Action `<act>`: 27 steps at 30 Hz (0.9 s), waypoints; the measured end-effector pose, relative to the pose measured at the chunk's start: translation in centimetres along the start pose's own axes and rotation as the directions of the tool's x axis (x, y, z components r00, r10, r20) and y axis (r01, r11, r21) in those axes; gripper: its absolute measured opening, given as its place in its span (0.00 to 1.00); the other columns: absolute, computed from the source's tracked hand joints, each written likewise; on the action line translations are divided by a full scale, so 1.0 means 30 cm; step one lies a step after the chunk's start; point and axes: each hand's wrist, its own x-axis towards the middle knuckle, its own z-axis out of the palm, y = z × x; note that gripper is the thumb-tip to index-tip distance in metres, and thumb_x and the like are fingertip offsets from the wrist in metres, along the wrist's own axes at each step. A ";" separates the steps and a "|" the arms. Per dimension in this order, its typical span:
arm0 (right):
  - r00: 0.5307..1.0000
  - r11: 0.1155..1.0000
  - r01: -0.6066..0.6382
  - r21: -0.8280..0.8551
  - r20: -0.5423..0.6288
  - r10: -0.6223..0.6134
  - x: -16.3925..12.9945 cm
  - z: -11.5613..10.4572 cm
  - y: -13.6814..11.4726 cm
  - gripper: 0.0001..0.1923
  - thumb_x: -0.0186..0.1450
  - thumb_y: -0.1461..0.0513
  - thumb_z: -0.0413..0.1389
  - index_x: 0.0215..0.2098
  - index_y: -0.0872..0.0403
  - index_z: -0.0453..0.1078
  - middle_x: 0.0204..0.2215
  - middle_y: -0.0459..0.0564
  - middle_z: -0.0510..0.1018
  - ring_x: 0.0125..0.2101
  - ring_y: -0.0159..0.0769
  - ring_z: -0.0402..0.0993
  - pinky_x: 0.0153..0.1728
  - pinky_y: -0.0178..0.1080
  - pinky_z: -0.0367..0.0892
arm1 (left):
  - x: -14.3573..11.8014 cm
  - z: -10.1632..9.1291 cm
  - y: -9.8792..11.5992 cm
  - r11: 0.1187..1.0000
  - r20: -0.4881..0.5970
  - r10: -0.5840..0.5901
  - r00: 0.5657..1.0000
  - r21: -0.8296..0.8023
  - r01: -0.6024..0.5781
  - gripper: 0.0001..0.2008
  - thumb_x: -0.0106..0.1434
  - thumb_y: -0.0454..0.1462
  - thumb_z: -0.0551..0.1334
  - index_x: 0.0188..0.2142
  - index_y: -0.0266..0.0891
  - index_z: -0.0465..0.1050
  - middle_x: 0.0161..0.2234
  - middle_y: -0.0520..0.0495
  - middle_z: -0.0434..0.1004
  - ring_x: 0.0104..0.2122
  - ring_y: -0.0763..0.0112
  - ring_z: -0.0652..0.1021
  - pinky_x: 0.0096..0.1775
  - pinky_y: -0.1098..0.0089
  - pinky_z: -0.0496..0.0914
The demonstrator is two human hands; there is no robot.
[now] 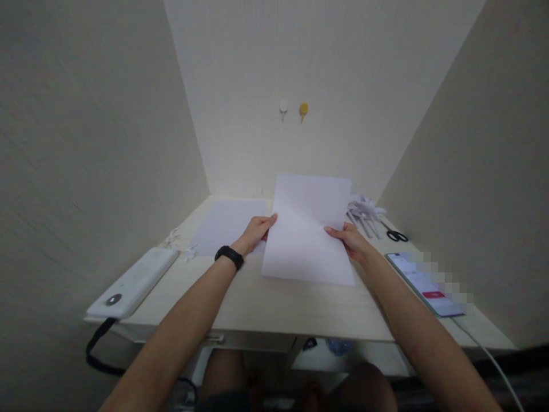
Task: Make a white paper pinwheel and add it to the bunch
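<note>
Left hand (256,232) grip: fingers closed on the left edge of the held sheet (306,229). Right hand (351,240) grip: fingers closed on its right edge. The held sheet is raised, tilted toward the camera, above the middle of the tabletop (274,309). 1 flat sheet (227,226) lies left of the held sheet. Paper scraps (364,207) and scissors (395,233) lie right of it. A phone (422,283) lies further right, nearer the front edge. A white device (132,283) rests far left.

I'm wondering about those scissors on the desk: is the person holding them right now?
No, the scissors lie on the table at the right, while both the left hand and right hand grip a white sheet of paper.
</note>
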 end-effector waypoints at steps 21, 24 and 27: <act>0.996 0.996 0.073 0.054 -0.048 -0.071 0.000 -0.014 0.011 0.21 0.51 0.59 0.68 0.42 0.49 0.73 0.42 0.50 0.83 0.42 0.49 0.80 0.46 0.52 0.74 | -0.052 -0.090 0.016 0.419 -0.024 -0.079 0.997 0.906 0.056 0.25 0.56 0.52 0.60 0.41 0.34 0.80 0.43 0.27 0.80 0.44 0.45 0.78 0.39 0.62 0.68; 0.995 0.996 0.086 0.014 -0.047 -0.085 -0.005 -0.014 0.010 0.21 0.51 0.58 0.68 0.43 0.50 0.73 0.43 0.52 0.83 0.43 0.51 0.80 0.46 0.53 0.74 | -0.043 -0.102 -0.008 0.436 -0.039 -0.003 0.999 0.899 0.036 0.21 0.55 0.49 0.61 0.38 0.33 0.80 0.40 0.29 0.80 0.42 0.47 0.78 0.39 0.62 0.67; 0.996 0.997 0.083 -0.010 -0.045 -0.083 -0.008 -0.014 0.012 0.22 0.50 0.58 0.68 0.43 0.50 0.73 0.42 0.52 0.83 0.42 0.51 0.80 0.47 0.52 0.73 | -0.028 -0.095 -0.025 0.538 -0.082 0.151 0.985 0.843 -0.012 0.18 0.57 0.47 0.60 0.34 0.34 0.77 0.36 0.34 0.79 0.38 0.53 0.77 0.38 0.63 0.65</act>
